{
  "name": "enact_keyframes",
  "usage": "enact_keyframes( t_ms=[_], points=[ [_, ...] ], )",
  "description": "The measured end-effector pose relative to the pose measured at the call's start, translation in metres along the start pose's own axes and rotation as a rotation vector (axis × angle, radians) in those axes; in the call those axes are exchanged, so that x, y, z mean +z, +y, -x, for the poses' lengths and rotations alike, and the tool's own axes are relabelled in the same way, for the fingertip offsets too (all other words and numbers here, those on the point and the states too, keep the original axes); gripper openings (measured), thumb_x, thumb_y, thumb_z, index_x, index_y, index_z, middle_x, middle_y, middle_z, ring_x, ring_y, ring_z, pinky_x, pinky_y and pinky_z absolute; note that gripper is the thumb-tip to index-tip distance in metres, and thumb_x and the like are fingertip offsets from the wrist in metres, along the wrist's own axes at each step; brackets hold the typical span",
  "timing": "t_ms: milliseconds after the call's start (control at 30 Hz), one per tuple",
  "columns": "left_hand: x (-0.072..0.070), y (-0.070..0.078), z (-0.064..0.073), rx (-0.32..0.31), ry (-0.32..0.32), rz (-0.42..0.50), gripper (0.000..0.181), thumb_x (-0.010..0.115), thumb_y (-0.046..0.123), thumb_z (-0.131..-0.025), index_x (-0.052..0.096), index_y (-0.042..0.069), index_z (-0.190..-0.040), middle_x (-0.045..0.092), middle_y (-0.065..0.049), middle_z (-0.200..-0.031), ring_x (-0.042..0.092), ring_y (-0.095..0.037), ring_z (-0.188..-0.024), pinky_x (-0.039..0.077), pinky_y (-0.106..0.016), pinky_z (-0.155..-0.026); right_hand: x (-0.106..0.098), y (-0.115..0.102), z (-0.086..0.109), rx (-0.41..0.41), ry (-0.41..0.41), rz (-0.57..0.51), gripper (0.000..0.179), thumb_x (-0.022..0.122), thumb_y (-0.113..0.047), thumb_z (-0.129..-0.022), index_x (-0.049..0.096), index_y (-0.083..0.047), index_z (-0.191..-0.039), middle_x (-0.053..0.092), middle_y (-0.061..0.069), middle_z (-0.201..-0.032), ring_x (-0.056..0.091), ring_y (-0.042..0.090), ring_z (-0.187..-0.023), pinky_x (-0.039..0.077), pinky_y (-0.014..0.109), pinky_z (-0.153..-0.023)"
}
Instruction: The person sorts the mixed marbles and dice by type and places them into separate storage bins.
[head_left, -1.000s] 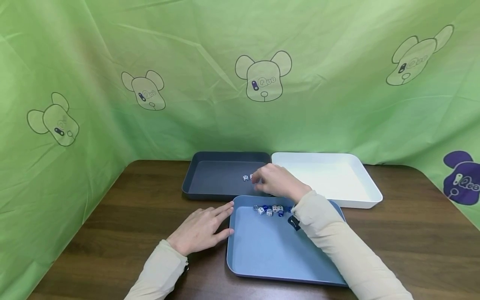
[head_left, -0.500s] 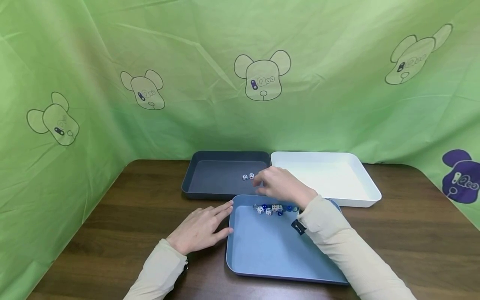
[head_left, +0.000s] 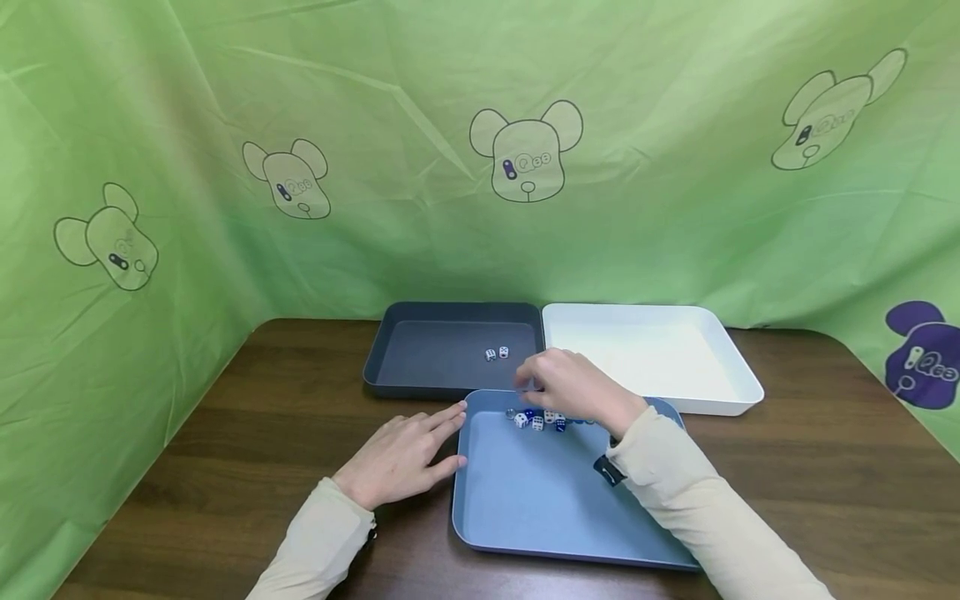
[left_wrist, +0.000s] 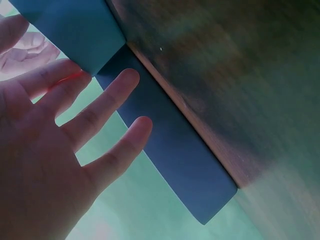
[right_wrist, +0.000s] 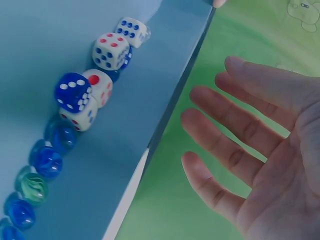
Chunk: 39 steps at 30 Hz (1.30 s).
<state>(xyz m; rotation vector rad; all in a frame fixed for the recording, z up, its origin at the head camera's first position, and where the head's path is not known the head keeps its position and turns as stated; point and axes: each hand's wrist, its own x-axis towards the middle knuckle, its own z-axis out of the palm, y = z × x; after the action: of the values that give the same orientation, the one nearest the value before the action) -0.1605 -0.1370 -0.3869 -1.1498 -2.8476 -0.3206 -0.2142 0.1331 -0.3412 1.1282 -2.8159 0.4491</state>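
My left hand (head_left: 405,458) lies flat beside the blue tray (head_left: 570,508), its fairly straight fingers touching the tray's left rim. Above the tray's far edge hovers my right hand (head_left: 573,385). In the right wrist view its fingers (right_wrist: 215,142) are loosely bent with nothing between them. Along the far side of the blue tray sit white dice (right_wrist: 111,51), a blue die (right_wrist: 73,92) resting on others, and a row of blue marbles (right_wrist: 48,161) with a green one among them. Two white dice (head_left: 491,355) lie in the dark tray (head_left: 420,354). My right hand partly covers the marbles in the head view.
Behind the blue tray, a white tray (head_left: 652,350) stands to the right of the dark one, side by side. All three are on a brown wooden table (head_left: 247,433). A green printed curtain (head_left: 390,167) hangs around the back and sides.
My right hand has drawn back from the dark tray toward the blue tray, slightly right and nearer, uncovering both dice in the dark tray. The left hand has stayed in place.
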Motion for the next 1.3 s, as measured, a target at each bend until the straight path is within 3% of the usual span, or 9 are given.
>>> enact_keyframes(
  t_ms=[867,1300],
  points=[
    [0.000,0.001,0.000,-0.005,-0.003,0.002,0.057,0.059,0.040,-0.102,0.054,0.003,-0.146,0.046,-0.008,-0.155,0.062,-0.030,-0.120,0.051,-0.051,-0.095,0.020,-0.001,0.005,-0.048,-0.044,0.036,0.012,0.079,-0.004,-0.085,0.078,-0.005,-0.096,0.075,0.006,-0.096,0.071,0.023,-0.088,0.058,0.037,-0.077],
    [0.001,0.000,0.000,-0.005,0.003,-0.003,0.057,0.058,0.040,-0.102,0.054,0.004,-0.146,0.045,-0.007,-0.156,0.062,-0.030,-0.121,0.051,-0.050,-0.095,0.027,0.000,0.004,-0.032,-0.095,-0.013,0.010,0.077,-0.004,-0.087,0.079,-0.004,-0.097,0.076,0.005,-0.094,0.070,0.016,-0.080,0.057,0.033,-0.071]
  ],
)
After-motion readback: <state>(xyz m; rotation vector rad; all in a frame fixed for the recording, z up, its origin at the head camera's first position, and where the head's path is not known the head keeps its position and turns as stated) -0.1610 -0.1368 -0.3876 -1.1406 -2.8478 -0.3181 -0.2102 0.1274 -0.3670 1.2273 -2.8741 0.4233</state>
